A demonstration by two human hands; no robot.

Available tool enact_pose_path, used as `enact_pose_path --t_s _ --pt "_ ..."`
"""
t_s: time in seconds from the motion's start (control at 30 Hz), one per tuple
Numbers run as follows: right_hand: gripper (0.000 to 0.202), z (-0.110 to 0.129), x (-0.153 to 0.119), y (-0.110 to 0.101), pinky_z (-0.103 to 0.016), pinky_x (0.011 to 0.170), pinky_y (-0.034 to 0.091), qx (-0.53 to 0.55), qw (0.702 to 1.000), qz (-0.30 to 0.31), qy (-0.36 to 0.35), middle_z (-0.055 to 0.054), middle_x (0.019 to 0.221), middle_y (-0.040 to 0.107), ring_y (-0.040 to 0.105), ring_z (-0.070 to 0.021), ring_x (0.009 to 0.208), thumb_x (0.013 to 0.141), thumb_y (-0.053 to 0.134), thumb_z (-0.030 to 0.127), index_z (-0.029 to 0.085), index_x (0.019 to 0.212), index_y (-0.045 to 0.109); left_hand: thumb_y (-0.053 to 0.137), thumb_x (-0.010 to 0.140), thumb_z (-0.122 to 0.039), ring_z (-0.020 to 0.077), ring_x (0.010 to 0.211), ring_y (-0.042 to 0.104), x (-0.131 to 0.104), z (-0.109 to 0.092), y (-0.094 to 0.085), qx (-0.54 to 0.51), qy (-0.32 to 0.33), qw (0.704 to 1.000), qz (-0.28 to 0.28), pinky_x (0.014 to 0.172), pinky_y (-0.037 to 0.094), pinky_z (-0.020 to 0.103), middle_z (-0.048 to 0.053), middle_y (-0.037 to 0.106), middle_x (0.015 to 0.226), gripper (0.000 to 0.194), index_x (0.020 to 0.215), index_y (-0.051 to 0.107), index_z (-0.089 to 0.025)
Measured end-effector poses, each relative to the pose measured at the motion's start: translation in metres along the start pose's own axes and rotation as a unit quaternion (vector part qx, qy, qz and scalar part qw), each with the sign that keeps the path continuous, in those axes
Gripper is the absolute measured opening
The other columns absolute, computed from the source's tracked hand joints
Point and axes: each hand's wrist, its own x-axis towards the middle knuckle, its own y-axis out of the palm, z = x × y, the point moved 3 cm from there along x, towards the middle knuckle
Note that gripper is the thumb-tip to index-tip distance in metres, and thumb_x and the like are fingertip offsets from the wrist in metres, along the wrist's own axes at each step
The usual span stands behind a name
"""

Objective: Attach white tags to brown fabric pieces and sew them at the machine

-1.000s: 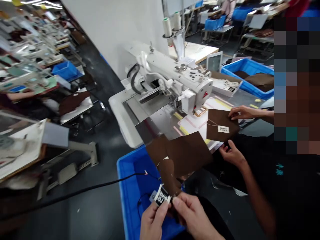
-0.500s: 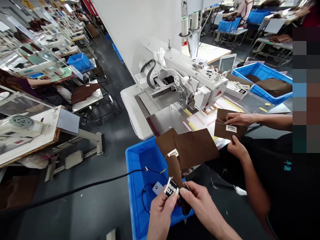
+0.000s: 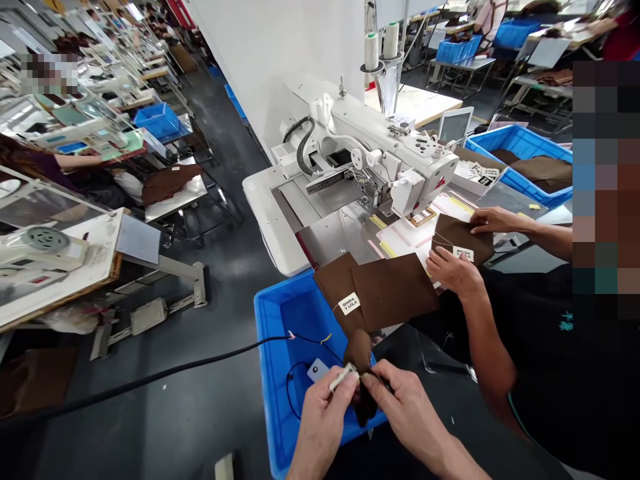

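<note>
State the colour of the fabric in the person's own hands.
The fabric is brown; the head view shows it best.

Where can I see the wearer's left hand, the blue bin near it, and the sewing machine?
Left hand point(image 3: 321, 415): head view, back of the hand.
Blue bin point(image 3: 269, 397): head view, side wall.
Sewing machine point(image 3: 371, 123): head view, white upper housing.
</note>
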Motion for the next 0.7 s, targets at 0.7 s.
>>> enact_pose_path --t_s 0.7 --pt "0.057 0.015 -0.003 -0.011 -0.018 0.044 0.031 0.129 0.991 -0.024 0.029 -0.002 0.073 0.057 0.045 -0.0112 0.047 0.112 0.058 0.069 0.014 0.097 0.064 0.064 0.096 -0.058 0.0213 0.084 0.064 -0.004 0.006 0.004 -0.046 -0.038 0.996 -0.059 0.076 0.055 0.029 0.008 0.07 0.092 0.05 0.109 0.076 -0.012"
